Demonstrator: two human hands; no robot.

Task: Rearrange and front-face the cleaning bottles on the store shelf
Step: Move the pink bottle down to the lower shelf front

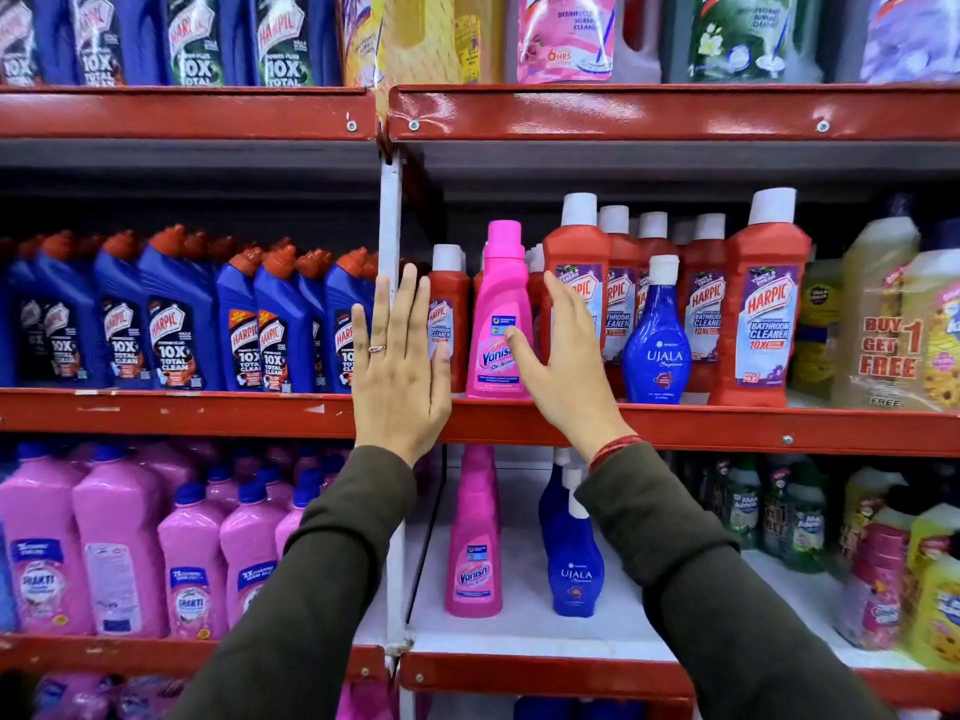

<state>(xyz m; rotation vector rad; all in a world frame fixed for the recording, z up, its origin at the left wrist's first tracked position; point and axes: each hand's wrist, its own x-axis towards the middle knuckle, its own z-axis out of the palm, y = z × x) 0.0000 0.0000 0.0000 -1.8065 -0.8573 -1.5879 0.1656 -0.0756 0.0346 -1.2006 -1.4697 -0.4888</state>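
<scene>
A pink Vanish bottle (497, 324) stands upright at the front of the middle red shelf (727, 426), label facing out. My left hand (397, 366) is flat and open just left of it, over a small red Harpic bottle (451, 314). My right hand (563, 366) is open at the Vanish bottle's right side, thumb near its label, fingers in front of a tall red Harpic bathroom cleaner (576, 262). Neither hand grips anything. A blue Ujala bottle (657, 345) stands to the right, among more red Harpic bottles (761, 309).
Blue Harpic toilet cleaners (176, 324) fill the middle shelf's left bay. Yellow bottles (883, 330) crowd the right. Below stand another Vanish (474, 543), another Ujala (574, 558) and pink bottles (119, 553). A white upright post (389, 220) divides the bays.
</scene>
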